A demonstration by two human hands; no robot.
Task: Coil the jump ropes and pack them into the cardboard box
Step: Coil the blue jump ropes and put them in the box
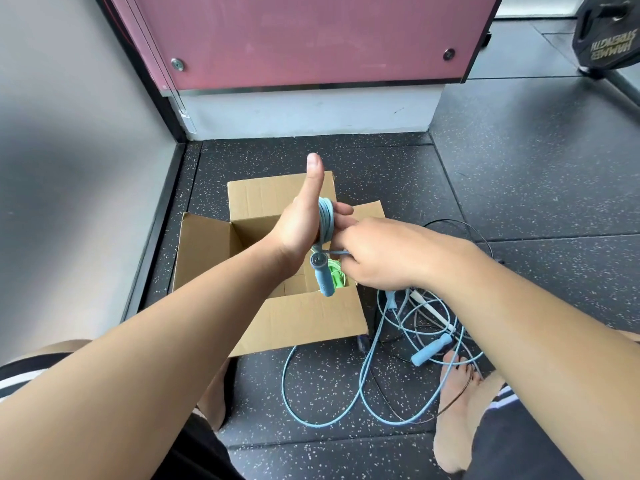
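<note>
A person's left hand (300, 221), thumb raised at centre frame, holds a light blue jump rope (326, 221) wound around its fingers, one blue handle (322, 277) hanging below. The right hand (377, 254) pinches the rope's strand beside it. Both are above an open cardboard box (301, 323) with a green rope (336, 277) inside. Loose ropes (398, 358) tangle on the speckled floor (519, 188) at lower right, near a bare foot (453, 410)

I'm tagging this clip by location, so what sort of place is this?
Probably a gym: speckled rubber floor tiles, a black weight plate lettered Hammer Strength at the top right, and jump ropes loose on the floor beside the cardboard box.
</note>
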